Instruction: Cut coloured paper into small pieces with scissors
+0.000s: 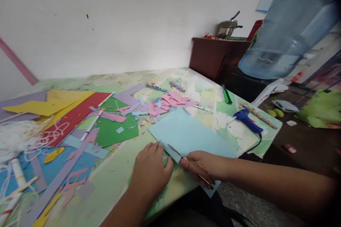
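Observation:
A light blue sheet of paper point(186, 131) lies on the patterned table, one corner hanging past the front edge. My right hand point(199, 166) is closed around the handles of gold-coloured scissors point(195, 163), whose blades point up and left over the sheet's lower left part. Palm down, my left hand point(151, 165) rests on the table at the sheet's left edge, beside the blade tips. Its fingers lie close together with the thumb apart, and nothing is seen in it.
Pink paper scraps point(170, 101) lie behind the sheet. Green point(117, 127) and red card point(80, 117) with white string point(21, 138) are at left. A blue glue gun point(247, 120) and green cutter point(227, 95) lie right, near a large water bottle point(282, 35).

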### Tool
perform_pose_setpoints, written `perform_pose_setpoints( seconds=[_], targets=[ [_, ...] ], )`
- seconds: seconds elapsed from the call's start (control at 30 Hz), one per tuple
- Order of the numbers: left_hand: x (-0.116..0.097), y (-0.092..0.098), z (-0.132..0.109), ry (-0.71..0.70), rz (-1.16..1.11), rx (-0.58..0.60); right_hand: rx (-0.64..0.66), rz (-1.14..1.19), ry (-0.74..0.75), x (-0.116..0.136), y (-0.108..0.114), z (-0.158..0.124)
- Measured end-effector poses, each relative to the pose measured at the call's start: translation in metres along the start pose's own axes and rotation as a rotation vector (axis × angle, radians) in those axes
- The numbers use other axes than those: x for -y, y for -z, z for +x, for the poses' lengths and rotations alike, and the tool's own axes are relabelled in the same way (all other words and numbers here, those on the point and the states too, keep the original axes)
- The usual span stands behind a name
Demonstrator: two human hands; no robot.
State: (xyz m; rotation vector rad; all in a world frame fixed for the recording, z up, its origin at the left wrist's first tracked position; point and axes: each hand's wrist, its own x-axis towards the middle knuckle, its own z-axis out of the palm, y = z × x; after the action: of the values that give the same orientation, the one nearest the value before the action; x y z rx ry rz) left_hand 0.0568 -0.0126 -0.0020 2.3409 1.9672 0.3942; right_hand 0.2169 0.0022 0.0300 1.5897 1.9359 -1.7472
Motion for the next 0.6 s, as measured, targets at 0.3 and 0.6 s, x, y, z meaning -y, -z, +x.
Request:
perform_pose_setpoints(
  seconds=[0.3,0.6],
  targets=[
    [-0.002,0.001,-0.002,0.021,-0.135,-0.003,0.03,-0.067,0.02,0.001,0.007,-0.004],
    [0.002,-0.001,0.017,0.813,-1.438,-0.05,0.061,-0.05,0.136,-0.015,0.013,0.003]
  ],
)
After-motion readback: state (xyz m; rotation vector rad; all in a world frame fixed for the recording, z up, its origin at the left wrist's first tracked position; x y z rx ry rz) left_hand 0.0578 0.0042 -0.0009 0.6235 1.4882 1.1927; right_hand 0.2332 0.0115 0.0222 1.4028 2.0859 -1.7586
